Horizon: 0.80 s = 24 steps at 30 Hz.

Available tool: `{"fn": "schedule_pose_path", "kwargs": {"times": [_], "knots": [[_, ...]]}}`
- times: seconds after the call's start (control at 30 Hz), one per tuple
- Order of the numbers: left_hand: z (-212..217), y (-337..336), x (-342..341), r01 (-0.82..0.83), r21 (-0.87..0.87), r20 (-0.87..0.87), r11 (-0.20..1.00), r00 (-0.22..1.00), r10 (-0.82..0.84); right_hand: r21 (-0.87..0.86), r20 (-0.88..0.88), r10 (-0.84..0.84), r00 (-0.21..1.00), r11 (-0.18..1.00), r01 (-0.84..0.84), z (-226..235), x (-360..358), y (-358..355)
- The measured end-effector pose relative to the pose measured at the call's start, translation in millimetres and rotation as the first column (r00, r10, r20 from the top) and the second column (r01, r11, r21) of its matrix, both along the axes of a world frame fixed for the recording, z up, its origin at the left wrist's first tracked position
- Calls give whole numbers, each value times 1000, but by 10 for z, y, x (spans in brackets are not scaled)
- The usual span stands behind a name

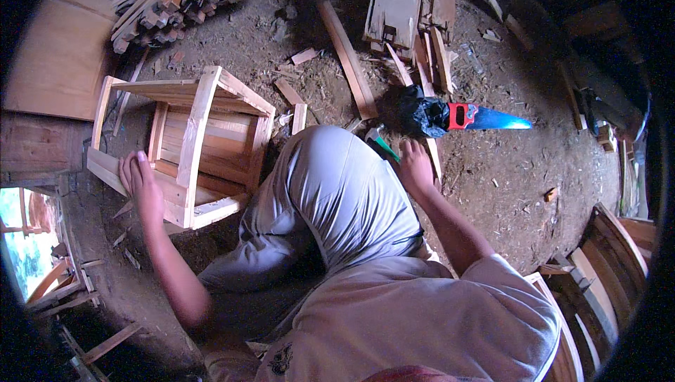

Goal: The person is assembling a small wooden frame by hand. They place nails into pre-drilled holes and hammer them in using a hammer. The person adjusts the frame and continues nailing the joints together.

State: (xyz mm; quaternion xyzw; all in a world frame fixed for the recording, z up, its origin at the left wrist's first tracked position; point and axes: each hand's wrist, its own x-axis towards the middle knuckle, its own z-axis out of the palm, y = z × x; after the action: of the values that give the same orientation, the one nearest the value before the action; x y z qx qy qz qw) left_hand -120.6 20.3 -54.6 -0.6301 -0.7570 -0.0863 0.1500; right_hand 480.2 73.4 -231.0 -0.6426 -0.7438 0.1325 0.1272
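My left hand [144, 188] lies flat on the wooden crate [190, 146], right hand [415, 167] open near the hammer [380, 141]; the unsteadied crate may tip.

Person seated, seen from above. Left arm stretched out to the left, forearm bare, left hand [143, 185] flat w/ fingers straight & together, pointing up. Right arm reaches fwd past the bent knee; right hand [415, 165] palm down, fingers curled, grip not clear.
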Motion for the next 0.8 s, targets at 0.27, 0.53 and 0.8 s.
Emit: {"fn": "schedule_pose_path", "kwargs": {"times": [0.27,0.53,0.8], "knots": [[72,-74,23,31,-33,-104,999,994,-34,-125,139,58,989,991,-40,-592,-828,1450],[300,77,518,-231,70,458,970,872,175,-102,268,115,957,991,-90,-760,-769,1619],[181,49,405,-235,71,267,969,941,208,-211,-187,-77,979,977,37,-527,-606,1709]]}}
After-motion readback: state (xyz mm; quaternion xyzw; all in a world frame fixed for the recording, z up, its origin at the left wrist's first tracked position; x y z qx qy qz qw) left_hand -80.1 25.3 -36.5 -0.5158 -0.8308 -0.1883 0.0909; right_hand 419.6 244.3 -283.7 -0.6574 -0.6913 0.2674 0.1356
